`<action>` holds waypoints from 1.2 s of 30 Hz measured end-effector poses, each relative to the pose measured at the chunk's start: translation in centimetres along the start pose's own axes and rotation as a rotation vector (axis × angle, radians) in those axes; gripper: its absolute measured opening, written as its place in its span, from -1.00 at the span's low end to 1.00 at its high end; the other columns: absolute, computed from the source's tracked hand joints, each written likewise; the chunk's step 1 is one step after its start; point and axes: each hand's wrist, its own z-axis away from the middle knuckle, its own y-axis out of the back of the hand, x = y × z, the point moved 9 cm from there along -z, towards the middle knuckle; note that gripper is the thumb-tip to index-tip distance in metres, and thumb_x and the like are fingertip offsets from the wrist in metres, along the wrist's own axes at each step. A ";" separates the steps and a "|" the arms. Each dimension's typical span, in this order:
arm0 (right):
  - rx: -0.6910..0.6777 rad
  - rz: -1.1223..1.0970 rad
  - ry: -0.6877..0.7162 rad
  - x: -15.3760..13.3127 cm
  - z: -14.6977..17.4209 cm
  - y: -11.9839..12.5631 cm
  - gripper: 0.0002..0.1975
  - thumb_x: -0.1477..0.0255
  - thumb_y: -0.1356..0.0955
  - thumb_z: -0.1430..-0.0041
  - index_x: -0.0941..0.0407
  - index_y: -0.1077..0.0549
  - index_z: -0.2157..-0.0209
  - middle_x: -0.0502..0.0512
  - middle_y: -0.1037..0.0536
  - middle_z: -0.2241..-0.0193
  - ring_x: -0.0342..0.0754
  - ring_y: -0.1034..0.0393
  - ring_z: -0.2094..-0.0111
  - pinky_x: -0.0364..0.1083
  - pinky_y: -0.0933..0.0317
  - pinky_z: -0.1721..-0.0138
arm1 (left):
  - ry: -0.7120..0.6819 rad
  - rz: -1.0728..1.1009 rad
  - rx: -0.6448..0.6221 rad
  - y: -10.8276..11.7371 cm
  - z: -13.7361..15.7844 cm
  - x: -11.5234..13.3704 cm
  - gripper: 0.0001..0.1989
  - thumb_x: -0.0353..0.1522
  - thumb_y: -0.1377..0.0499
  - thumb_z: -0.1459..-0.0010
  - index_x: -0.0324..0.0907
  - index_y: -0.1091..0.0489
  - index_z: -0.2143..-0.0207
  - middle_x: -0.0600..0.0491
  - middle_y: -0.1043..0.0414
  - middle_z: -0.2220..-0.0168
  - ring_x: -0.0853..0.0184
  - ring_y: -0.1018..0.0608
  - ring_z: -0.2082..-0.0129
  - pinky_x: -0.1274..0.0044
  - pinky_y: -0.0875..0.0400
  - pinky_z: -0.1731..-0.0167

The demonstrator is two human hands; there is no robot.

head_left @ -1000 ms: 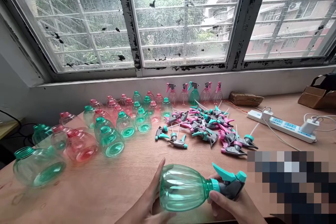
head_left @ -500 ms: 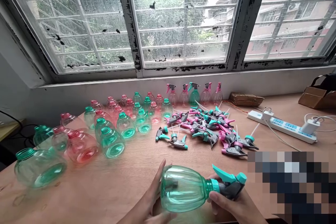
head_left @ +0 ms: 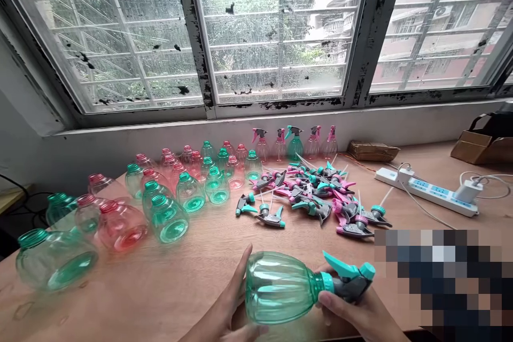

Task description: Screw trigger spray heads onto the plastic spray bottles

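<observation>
A green ribbed spray bottle (head_left: pixel 280 288) lies sideways above the near edge of the table, its base to the left. A teal and grey spray head (head_left: pixel 348 280) sits on its neck. My left hand (head_left: pixel 236 304) is closed round the base end, some fingers hidden behind the bottle. My right hand (head_left: pixel 352 310) grips the teal collar (head_left: pixel 327 282), thumb on the near side and the other fingers mostly behind. Beyond the bottle lies a pile of loose pink, teal and grey spray heads (head_left: pixel 316 189), several with thin tubes sticking up.
Several open green bottles (head_left: pixel 168 219) and red bottles (head_left: pixel 122 224) stand at the left. A row of bottles with spray heads (head_left: pixel 295 144) stands by the wall. To the right are a power strip (head_left: pixel 427 192), a brown package (head_left: pixel 372 151) and a cardboard box (head_left: pixel 476 147).
The view has shifted slightly. Both hands keep hold of the green spray bottle in nearly the same pose.
</observation>
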 end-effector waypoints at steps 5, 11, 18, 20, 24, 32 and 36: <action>0.011 0.004 0.012 -0.1 0.1 -0.2 -0.56 0.11 -0.59 0.11 0.07 -0.60 0.24 -0.06 -0.57 0.66 -0.02 -0.45 0.61 -0.03 -0.35 0.48 | 0.006 0.016 0.004 0.1 0.0 -0.2 0.09 -0.09 -0.34 -0.13 0.10 0.41 -0.41 0.08 0.12 -0.48 0.05 0.06 -0.45 0.28 0.27 -0.40; 0.010 -0.011 0.006 -0.4 0.1 -0.4 -0.55 0.12 -0.59 0.11 0.09 -0.59 0.24 -0.05 -0.56 0.66 -0.01 -0.44 0.62 -0.02 -0.37 0.51 | 0.009 -0.025 -0.010 0.2 0.3 -0.4 -0.08 -0.07 -0.24 -0.22 0.09 0.27 -0.42 0.11 0.19 -0.49 0.11 0.12 -0.47 0.31 0.30 -0.42; -0.024 -0.040 -0.002 -0.5 0.1 -0.5 -0.59 0.15 -0.59 0.07 0.10 -0.59 0.24 -0.02 -0.60 0.64 -0.04 -0.45 0.62 -0.05 -0.36 0.50 | 0.019 -0.001 0.014 0.2 0.2 -0.5 0.00 -0.13 -0.30 -0.20 0.22 0.38 -0.40 0.23 0.39 -0.49 0.15 0.21 -0.47 0.33 0.31 -0.42; -0.026 -0.026 0.008 -0.6 0.1 -0.5 -0.59 0.15 -0.59 0.08 0.08 -0.58 0.24 -0.04 -0.58 0.64 -0.04 -0.45 0.61 -0.06 -0.35 0.51 | 0.024 0.031 0.009 0.2 0.2 -0.5 0.03 -0.10 -0.31 -0.17 0.16 0.40 -0.40 0.17 0.34 -0.49 0.14 0.21 -0.47 0.32 0.28 -0.42; -0.016 0.023 0.029 -0.9 0.1 -0.6 -0.56 0.11 -0.59 0.11 0.06 -0.57 0.24 -0.08 -0.54 0.66 -0.01 -0.44 0.61 -0.05 -0.34 0.52 | 0.007 0.042 -0.011 0.2 0.0 -0.1 -0.10 -0.07 -0.23 -0.24 0.05 0.26 -0.42 0.03 0.13 -0.48 0.09 0.09 -0.46 0.27 0.18 -0.41; -0.066 -0.005 0.006 -0.2 -0.1 -0.5 -0.60 0.12 -0.57 0.05 0.11 -0.57 0.28 0.01 -0.63 0.59 -0.06 -0.44 0.65 -0.08 -0.36 0.55 | 0.029 -0.015 0.018 0.0 0.0 -0.2 -0.08 -0.12 -0.24 -0.25 0.19 0.35 -0.41 0.14 0.17 -0.48 0.09 0.06 -0.46 0.28 0.26 -0.41; -0.073 -0.063 0.005 -0.2 0.0 -0.7 -0.61 0.15 -0.57 0.03 0.09 -0.56 0.24 -0.01 -0.63 0.63 -0.07 -0.44 0.62 -0.10 -0.36 0.54 | -0.031 0.010 0.013 0.2 0.0 0.5 0.01 -0.01 -0.25 -0.17 0.18 0.41 -0.39 0.13 0.13 -0.48 0.10 0.05 -0.46 0.30 0.29 -0.41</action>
